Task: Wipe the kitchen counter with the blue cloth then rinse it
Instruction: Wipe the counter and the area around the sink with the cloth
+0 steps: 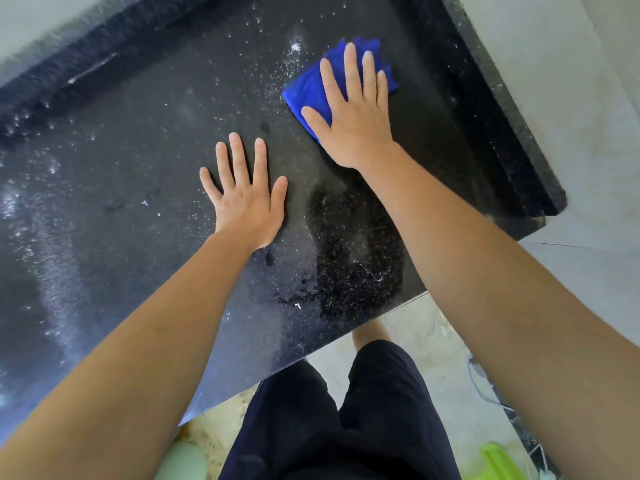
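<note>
A folded blue cloth [308, 88] lies on the black speckled counter [131, 174], toward its far right corner. My right hand [353, 112] presses flat on the cloth with straight, spread fingers. My left hand [244, 195] rests flat on the bare counter, nearer me and to the left of the cloth. White powder [287, 67] is scattered just left of the cloth and across the left side. A dark wet patch [349, 251] shows below my right wrist.
The counter's right edge [526, 140] drops to pale floor tiles [595, 271], and its raised back ledge [86, 64] meets the wall. My dark shorts [346, 420] stand at the front edge. A green object [498, 459] sits on the floor at the lower right.
</note>
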Demonstrator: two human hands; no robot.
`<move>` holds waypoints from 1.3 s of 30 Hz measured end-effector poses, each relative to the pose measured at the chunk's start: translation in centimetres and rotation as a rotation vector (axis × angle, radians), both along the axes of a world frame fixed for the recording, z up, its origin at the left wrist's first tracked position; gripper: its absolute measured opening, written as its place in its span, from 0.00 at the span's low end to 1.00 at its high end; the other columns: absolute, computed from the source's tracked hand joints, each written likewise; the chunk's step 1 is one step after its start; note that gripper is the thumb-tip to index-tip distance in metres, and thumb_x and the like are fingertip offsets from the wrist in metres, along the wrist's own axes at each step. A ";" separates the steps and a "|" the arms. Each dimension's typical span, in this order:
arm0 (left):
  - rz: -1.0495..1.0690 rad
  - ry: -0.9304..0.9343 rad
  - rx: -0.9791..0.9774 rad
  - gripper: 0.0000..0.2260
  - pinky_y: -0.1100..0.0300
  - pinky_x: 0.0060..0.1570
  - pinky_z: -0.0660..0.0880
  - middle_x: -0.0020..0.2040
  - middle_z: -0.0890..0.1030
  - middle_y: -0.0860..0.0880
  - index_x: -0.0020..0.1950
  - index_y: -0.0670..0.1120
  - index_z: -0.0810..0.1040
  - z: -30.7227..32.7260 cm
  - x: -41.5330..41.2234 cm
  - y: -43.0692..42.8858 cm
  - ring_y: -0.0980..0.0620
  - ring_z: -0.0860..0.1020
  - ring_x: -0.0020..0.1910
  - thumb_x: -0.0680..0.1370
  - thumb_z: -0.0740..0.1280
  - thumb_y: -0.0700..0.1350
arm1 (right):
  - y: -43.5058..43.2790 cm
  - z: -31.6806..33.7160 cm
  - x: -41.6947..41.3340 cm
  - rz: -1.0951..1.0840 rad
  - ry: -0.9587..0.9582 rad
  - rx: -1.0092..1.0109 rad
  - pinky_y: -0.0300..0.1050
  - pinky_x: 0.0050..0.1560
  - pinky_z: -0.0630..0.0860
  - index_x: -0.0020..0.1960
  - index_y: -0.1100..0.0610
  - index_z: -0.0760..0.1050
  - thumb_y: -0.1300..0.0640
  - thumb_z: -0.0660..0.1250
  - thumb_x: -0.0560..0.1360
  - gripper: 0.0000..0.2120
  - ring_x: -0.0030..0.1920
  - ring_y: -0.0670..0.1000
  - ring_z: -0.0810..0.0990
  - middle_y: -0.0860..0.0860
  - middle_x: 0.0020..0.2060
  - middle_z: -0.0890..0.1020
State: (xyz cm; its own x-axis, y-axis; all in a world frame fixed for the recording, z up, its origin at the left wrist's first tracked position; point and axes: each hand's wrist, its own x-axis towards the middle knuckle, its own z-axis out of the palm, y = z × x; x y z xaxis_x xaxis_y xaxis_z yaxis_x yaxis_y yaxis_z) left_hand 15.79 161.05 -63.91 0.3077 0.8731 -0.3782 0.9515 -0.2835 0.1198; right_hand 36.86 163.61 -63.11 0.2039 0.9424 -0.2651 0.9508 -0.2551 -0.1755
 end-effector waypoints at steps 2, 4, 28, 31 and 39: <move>-0.003 -0.001 -0.006 0.30 0.33 0.75 0.40 0.82 0.37 0.43 0.82 0.51 0.41 0.0 0.0 0.0 0.41 0.38 0.80 0.83 0.44 0.61 | -4.5 0.1 -0.3 0.090 0.001 0.036 0.62 0.79 0.45 0.83 0.53 0.48 0.34 0.44 0.82 0.35 0.81 0.64 0.44 0.60 0.81 0.47; -0.005 0.000 -0.004 0.30 0.33 0.75 0.40 0.82 0.38 0.43 0.82 0.51 0.41 0.0 -0.2 -0.1 0.41 0.38 0.80 0.83 0.44 0.61 | -11.1 0.3 -1.0 0.140 0.015 0.042 0.62 0.79 0.47 0.82 0.53 0.52 0.35 0.47 0.83 0.34 0.81 0.63 0.46 0.60 0.81 0.49; -0.012 0.015 0.010 0.30 0.33 0.75 0.40 0.81 0.37 0.43 0.82 0.52 0.39 -0.4 -0.3 -0.1 0.41 0.37 0.80 0.83 0.41 0.62 | -1.6 -0.4 0.1 -0.027 -0.037 0.012 0.61 0.79 0.43 0.83 0.52 0.45 0.33 0.41 0.82 0.36 0.81 0.63 0.43 0.60 0.81 0.46; -0.013 0.015 0.014 0.30 0.33 0.75 0.40 0.81 0.37 0.43 0.82 0.51 0.39 -0.3 -0.2 -0.1 0.41 0.38 0.80 0.83 0.41 0.61 | -9.5 -0.4 -1.0 0.052 -0.028 0.060 0.61 0.79 0.46 0.82 0.53 0.51 0.33 0.45 0.83 0.35 0.81 0.64 0.47 0.60 0.81 0.50; -0.012 0.018 -0.011 0.30 0.33 0.75 0.39 0.81 0.36 0.43 0.81 0.51 0.38 0.2 -0.1 -0.1 0.40 0.37 0.80 0.83 0.40 0.61 | -25.6 0.3 -3.3 0.059 -0.060 -0.058 0.63 0.78 0.46 0.81 0.54 0.56 0.34 0.51 0.82 0.35 0.80 0.65 0.48 0.60 0.81 0.51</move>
